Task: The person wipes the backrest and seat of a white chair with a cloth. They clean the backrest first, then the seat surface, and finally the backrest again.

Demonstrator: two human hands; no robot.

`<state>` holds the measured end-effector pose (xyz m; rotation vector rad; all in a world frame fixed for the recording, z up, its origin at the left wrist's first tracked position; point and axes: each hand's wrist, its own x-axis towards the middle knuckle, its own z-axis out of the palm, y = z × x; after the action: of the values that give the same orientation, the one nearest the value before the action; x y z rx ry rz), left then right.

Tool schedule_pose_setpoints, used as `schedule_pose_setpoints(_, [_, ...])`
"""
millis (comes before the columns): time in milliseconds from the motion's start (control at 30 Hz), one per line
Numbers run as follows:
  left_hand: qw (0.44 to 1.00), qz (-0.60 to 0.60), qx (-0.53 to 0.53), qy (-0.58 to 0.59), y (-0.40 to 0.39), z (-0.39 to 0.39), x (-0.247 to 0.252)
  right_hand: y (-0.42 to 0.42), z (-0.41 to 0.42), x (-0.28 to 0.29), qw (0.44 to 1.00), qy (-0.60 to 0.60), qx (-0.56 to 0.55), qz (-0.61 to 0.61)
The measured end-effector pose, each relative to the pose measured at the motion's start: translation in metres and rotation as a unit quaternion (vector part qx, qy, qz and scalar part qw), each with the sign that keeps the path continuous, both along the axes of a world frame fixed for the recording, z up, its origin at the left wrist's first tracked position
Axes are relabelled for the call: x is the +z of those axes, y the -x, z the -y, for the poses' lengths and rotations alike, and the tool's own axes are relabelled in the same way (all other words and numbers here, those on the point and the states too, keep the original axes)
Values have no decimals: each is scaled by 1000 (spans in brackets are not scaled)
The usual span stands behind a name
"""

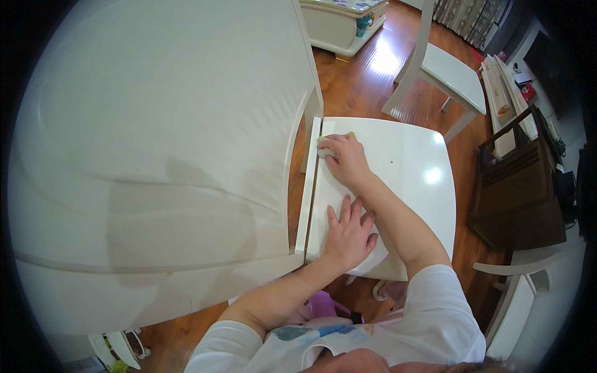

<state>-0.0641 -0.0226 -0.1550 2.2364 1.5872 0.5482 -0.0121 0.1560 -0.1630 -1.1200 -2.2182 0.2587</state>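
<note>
Under my right hand (344, 156) is a pale sponge or cloth (326, 152) with yellowish edges, pressed on the glossy white chair seat (410, 144) at its far left corner, by the seam next to the rear rail (308, 205). My fingers cover much of it. My left hand (350, 231) rests on the same seat, nearer to my body, with its fingers spread and nothing in it. A small dark spot (391, 162) shows on the seat.
A large white curved surface (154, 140) fills the left side. Beyond the seat stand another white chair (452, 74) and a white low table (331, 28). A dark wooden cabinet (517, 196) is at the right, with a further white chair (513, 312) below it.
</note>
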Motion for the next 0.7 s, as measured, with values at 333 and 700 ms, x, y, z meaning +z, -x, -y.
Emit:
schedule_pose_setpoints(333, [1000, -23, -9, -6, -3, 1, 2, 13, -52, -7, 991, -17, -129, 16])
schedule_pose_setpoints(700, [1000, 3, -2, 11, -1, 3, 2, 5, -39, -3, 990, -30, -129, 46])
